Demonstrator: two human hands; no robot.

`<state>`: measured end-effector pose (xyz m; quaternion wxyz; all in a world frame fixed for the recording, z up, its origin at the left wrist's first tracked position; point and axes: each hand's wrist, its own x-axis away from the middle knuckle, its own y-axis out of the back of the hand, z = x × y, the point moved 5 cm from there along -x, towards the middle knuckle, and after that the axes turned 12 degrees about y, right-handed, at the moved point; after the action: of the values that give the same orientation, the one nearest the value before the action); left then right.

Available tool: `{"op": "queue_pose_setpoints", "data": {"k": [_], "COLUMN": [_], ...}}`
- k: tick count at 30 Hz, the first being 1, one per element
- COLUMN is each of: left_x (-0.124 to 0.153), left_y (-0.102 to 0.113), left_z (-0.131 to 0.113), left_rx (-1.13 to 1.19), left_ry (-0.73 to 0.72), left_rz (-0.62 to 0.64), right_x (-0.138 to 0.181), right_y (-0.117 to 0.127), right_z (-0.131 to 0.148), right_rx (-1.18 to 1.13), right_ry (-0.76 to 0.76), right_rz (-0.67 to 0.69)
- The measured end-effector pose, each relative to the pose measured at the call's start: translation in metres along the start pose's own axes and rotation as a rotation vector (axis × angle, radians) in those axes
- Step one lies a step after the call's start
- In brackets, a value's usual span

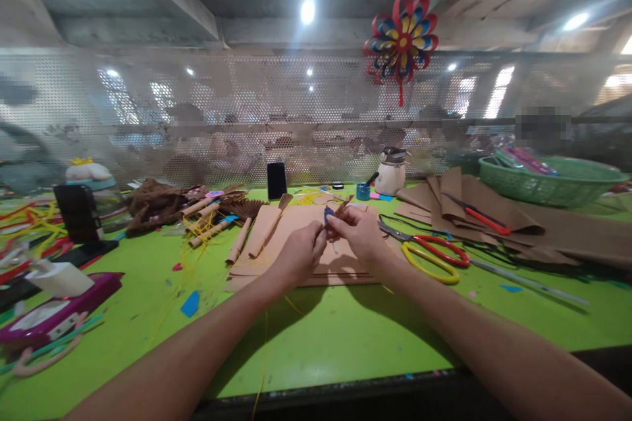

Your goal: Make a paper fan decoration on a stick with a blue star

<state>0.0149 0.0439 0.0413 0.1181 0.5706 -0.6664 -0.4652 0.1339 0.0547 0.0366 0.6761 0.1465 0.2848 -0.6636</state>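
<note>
My left hand [310, 243] and my right hand [363, 233] meet over a stack of brown card sheets [301, 273], fingers pinched together. Between the fingertips is a small dark blue piece [328, 212], its exact kind too small to make out. Behind my right fingers pokes a brown paper piece [344, 204], mostly hidden by them. On the left of the stack lie rolled brown paper tubes [240, 241], one with a flared, brush-like end [285, 202]. Close to my right wrist rest large scissors [439, 251] with red and yellow handles.
Folded brown paper [486, 220] with red-handled scissors [486, 218] and a green basket [548, 179] are on the right. A phone [277, 181], a blue pot [363, 191] and a white jug [392, 175] stand behind. A purple power strip [64, 311] lies left on the green table [276, 348].
</note>
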Motion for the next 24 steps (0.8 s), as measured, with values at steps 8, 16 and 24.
{"op": "queue_pose_setpoints", "data": {"k": [8, 16, 24], "left_x": [-0.0034, -0.0045, -0.0053], "left_y": [-0.0023, -0.0055, -0.0050], "left_z": [0.0015, 0.0070, 0.0030], "left_rx": [0.288, 0.564, 0.559], "left_ry": [0.061, 0.221, 0.161], "left_rz": [0.234, 0.346, 0.316], "right_x": [-0.0038, -0.0034, -0.0038], "right_y": [0.0038, 0.0033, 0.0056], "right_z": [-0.0060, 0.0016, -0.0026], "right_rx": [-0.059, -0.030, -0.003], "right_ry": [-0.018, 0.017, 0.032], "right_rz": [0.168, 0.218, 0.136]}}
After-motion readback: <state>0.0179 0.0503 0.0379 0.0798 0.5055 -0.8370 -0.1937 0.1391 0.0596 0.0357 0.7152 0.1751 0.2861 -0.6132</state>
